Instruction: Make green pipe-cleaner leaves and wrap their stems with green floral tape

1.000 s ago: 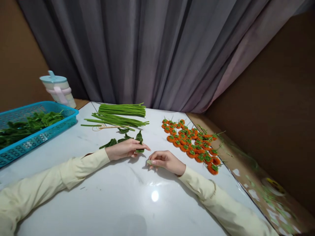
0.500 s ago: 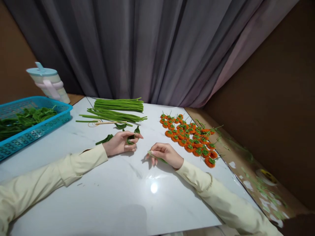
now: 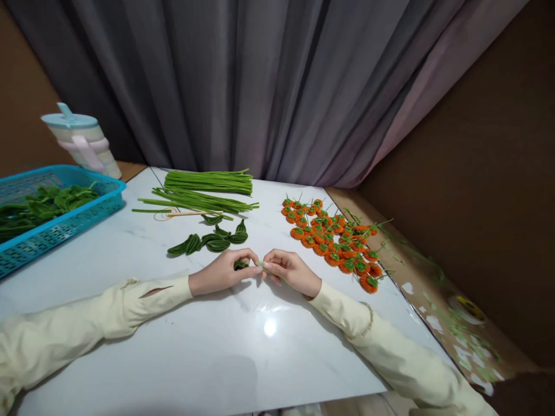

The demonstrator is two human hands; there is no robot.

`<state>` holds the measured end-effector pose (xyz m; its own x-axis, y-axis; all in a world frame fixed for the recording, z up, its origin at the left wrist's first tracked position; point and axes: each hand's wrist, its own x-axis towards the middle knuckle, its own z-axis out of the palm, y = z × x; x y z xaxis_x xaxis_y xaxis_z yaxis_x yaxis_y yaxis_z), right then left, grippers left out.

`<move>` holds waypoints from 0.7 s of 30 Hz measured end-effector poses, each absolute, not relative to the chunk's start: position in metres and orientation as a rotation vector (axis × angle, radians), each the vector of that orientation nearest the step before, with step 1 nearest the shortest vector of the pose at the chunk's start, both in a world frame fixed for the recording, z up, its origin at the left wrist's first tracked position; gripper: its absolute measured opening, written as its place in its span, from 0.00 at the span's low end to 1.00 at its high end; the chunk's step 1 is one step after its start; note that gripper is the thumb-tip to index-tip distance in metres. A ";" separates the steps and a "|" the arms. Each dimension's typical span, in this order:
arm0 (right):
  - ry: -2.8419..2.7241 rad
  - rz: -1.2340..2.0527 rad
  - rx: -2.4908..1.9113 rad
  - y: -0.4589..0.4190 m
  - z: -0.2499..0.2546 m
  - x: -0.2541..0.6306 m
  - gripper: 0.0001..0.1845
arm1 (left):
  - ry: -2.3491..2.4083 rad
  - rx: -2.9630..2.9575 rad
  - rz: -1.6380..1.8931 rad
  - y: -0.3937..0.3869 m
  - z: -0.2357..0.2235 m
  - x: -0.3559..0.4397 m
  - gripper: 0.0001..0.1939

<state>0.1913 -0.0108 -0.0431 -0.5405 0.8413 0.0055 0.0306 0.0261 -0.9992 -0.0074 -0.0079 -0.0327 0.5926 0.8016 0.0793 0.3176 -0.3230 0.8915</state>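
Indoors, glossy white tabletop [image 3: 173, 358], grey curtain [image 3: 217, 86] — left fingers [image 3: 248, 253] round green piece [image 3: 240, 265], right fingers [image 3: 275, 267] pinching pale tip [image 3: 261, 264].

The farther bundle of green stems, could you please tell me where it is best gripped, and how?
Probably at the middle of the farther bundle, from above, gripped across its width: its long, thin stems lie side by side, flat on the table.

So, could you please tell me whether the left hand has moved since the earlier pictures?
Yes, the left hand moved toward the person, farther from the stems.
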 end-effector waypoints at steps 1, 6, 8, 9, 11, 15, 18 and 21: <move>-1.665 1.579 -0.901 -0.011 -0.043 0.191 0.18 | 0.906 1.940 0.676 -0.009 -0.033 -0.006 0.12; -1.694 1.562 -0.918 -0.012 -0.043 0.190 0.19 | 0.917 2.019 0.674 -0.007 -0.035 -0.007 0.13; -1.699 1.557 -0.915 -0.011 -0.044 0.190 0.19 | 0.921 2.023 0.678 -0.006 -0.036 -0.008 0.13; -1.698 1.556 -0.913 -0.011 -0.044 0.190 0.19 | 0.920 2.019 0.685 -0.006 -0.037 -0.008 0.13; -1.689 1.559 -0.910 -0.011 -0.045 0.190 0.19 | 0.917 2.003 0.701 -0.005 -0.037 -0.008 0.12; -1.675 1.564 -0.916 -0.011 -0.045 0.190 0.19 | 0.913 1.970 0.718 -0.004 -0.036 -0.008 0.11; -1.687 1.562 -0.927 -0.011 -0.044 0.190 0.20 | 0.903 1.913 0.714 -0.004 -0.033 -0.008 0.10; -1.700 1.556 -0.937 -0.012 -0.043 0.190 0.20 | 0.917 1.852 0.685 -0.004 -0.031 -0.008 0.10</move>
<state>0.1903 -0.0115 -0.0428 -0.5391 0.8422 -0.0070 0.0815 0.0440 -0.9957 -0.0084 -0.0036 -0.0311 0.5661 0.8210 0.0743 0.3035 -0.2913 0.9072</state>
